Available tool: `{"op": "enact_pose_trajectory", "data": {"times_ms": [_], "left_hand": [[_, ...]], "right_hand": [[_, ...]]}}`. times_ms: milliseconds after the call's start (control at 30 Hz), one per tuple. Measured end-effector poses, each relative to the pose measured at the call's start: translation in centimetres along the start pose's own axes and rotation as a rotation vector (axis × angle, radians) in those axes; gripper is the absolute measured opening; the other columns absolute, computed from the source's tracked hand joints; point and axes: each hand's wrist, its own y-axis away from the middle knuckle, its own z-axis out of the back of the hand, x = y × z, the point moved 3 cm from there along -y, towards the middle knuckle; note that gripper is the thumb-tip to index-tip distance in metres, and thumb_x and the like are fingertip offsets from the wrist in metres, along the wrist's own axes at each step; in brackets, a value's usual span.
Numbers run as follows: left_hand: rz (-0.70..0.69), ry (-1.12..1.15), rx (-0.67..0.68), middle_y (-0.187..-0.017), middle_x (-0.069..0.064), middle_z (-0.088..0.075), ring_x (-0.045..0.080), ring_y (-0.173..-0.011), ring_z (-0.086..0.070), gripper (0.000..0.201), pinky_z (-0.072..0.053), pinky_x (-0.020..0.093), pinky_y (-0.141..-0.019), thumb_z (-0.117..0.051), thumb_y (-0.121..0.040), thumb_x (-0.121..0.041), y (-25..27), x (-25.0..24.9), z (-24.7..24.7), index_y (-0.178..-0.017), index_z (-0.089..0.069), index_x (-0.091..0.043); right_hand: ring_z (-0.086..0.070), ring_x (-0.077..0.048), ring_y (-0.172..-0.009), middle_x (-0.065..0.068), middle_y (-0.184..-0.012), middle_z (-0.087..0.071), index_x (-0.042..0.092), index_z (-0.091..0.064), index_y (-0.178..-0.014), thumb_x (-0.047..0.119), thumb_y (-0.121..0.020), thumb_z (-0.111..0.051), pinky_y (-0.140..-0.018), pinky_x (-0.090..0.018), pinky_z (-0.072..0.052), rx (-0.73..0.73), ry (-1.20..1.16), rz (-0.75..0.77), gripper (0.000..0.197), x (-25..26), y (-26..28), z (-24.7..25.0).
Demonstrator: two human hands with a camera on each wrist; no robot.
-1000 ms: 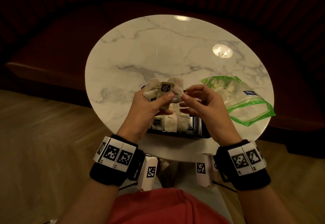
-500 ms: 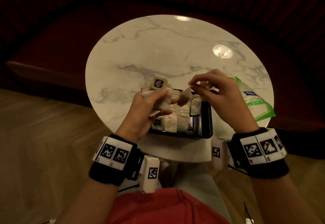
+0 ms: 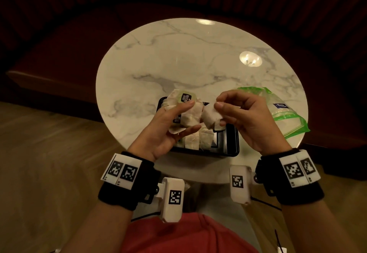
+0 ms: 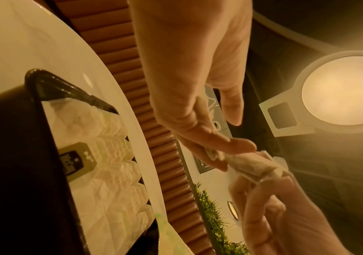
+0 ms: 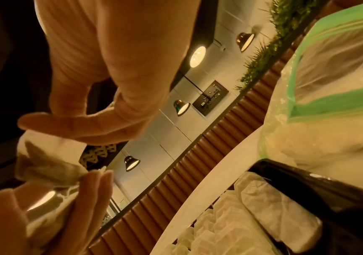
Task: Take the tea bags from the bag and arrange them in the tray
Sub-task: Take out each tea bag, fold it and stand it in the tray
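The left hand (image 3: 168, 125) is grasping a loose bunch of tea bags (image 3: 185, 113) between thumb and fingers, holding them up above the black tray (image 3: 231, 143), with a dark paper tag (image 3: 186, 98) sticking out at the top. The right hand (image 3: 242, 113) is pinching a single tea bag (image 3: 210, 116) at the edge of that bunch, thumb and forefinger closing on its corner, apparently separating it for placing. In the tray below, a row of tea bags (image 4: 112, 172) is already standing packed side by side, so the arranging is looking well underway; the near right part of the tray is showing bare bottom and is waiting to be filled. The green-edged plastic bag (image 3: 286, 111) is lying on the marble counter (image 3: 178, 58) just beside the tray, and pale contents are showing through it in the right wrist view, so more probably remain to be taken out
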Motion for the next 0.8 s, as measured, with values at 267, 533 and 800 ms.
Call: {"op": "enact_pose_trajectory", "data": {"times_ms": [267, 533, 800], "left_hand": [[-0.005, -0.057, -0.029, -0.076, -0.001, -0.072, 0.005, -0.068, -0.069, 0.014, -0.046, 0.011, -0.047, -0.069, -0.084, -0.011, -0.4, 0.0, -0.1, -0.097, -0.068, -0.011], [-0.015, -0.197, -0.08, -0.068, -0.001, -0.07, 0.005, -0.06, -0.067, 0.026, -0.049, 0.013, -0.048, -0.071, -0.084, -0.01, -0.8, 0.6, 0.2, -0.109, -0.065, -0.004], [0.127, -0.15, -0.154, -0.083, 0.007, -0.075, 0.013, -0.069, -0.072, 0.02, -0.052, 0.02, -0.045, -0.055, -0.098, -0.025, -1.1, 0.8, 1.6, -0.101, -0.066, -0.008]], "right_hand": [[-0.056, -0.011, -0.042, -0.012, -0.074, -0.057, 0.009, -0.055, -0.084, -0.004, -0.087, -0.06, -0.04, -0.017, -0.047, -0.125, 0.02, -0.179, 0.014, -0.9, -0.1, 0.7], [-0.064, -0.011, -0.056, -0.006, -0.072, -0.063, 0.005, -0.06, -0.091, -0.001, -0.089, -0.059, -0.051, -0.019, -0.053, -0.054, 0.075, -0.163, 0.007, -1.0, -0.2, 1.2], [-0.064, -0.018, -0.082, -0.003, -0.093, -0.069, 0.021, -0.06, -0.109, 0.01, -0.091, -0.065, -0.073, -0.03, -0.053, -0.072, 0.649, 0.067, 0.021, -0.8, -1.2, 5.4]]}}
